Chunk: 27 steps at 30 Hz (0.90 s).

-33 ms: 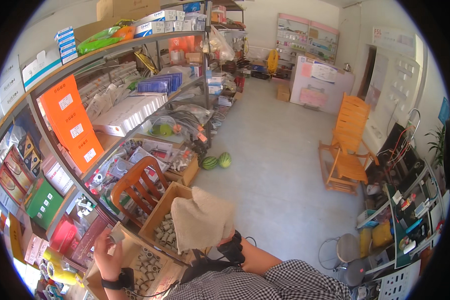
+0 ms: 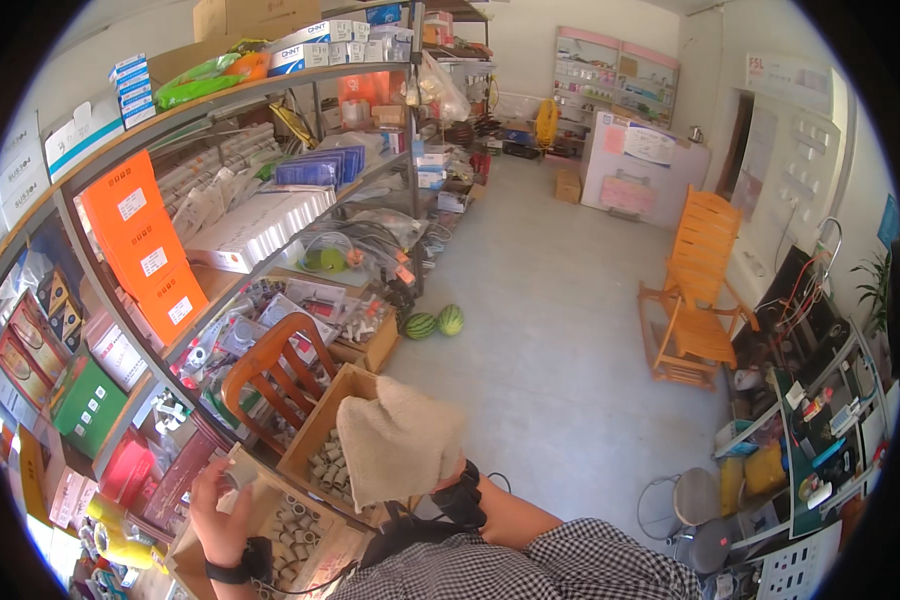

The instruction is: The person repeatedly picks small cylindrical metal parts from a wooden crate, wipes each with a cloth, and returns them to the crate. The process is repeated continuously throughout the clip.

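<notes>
My left hand [image 2: 220, 515] grips a grey pipe fitting [image 2: 238, 475] between thumb and fingers, above a wooden box of similar fittings [image 2: 295, 535]. A beige cloth [image 2: 395, 445] is bunched in my right hand [image 2: 450, 468], with the fingers hidden under it. The cloth hangs beside and partly over a second wooden box [image 2: 300, 445], which also holds several fittings. Black straps circle both wrists.
Crowded metal shelving [image 2: 120, 120] runs along the left, with a wooden chair [image 2: 280, 345] before it. Two watermelons [image 2: 434, 323] lie on the floor [image 2: 530, 330]. An orange rocking chair [image 2: 700, 250], cluttered desk [image 2: 820, 430] and round stool [image 2: 695, 495] stand right.
The beige cloth and my right hand have shifted slightly left.
</notes>
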Available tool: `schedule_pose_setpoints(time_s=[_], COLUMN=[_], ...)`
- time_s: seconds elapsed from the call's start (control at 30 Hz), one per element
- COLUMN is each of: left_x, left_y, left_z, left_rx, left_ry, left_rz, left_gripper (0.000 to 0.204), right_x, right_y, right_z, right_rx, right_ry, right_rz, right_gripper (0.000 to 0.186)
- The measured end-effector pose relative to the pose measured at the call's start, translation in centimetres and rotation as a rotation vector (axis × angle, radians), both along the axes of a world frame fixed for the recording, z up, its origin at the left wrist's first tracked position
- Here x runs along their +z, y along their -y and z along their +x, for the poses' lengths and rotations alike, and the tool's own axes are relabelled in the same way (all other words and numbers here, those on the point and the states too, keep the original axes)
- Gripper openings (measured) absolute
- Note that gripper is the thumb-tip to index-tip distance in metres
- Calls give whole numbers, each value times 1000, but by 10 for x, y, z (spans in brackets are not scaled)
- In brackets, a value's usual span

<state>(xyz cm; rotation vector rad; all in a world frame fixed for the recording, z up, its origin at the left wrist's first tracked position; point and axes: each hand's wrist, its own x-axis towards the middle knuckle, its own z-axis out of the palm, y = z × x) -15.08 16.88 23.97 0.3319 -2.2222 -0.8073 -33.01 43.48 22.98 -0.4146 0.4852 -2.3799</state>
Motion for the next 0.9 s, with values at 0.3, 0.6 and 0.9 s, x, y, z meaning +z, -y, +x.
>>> schedule_pose_setpoints(time_s=[0.3,0.6,0.9], left_x=[50,33,35], left_y=[-105,-122,-122], left_z=[-23,-21,-25], left_rx=[-230,-280,-249], left_ry=[-2,-19,0], left_rz=[-345,-313,-306], left_gripper=[44,50,60], right_x=[-15,-42,-25], right_y=[30,29,17], right_z=[24,25,29], right_rx=[221,248,34], right_ry=[-605,-333,-735], right_rz=[424,231,468], right_gripper=[62,39,36])
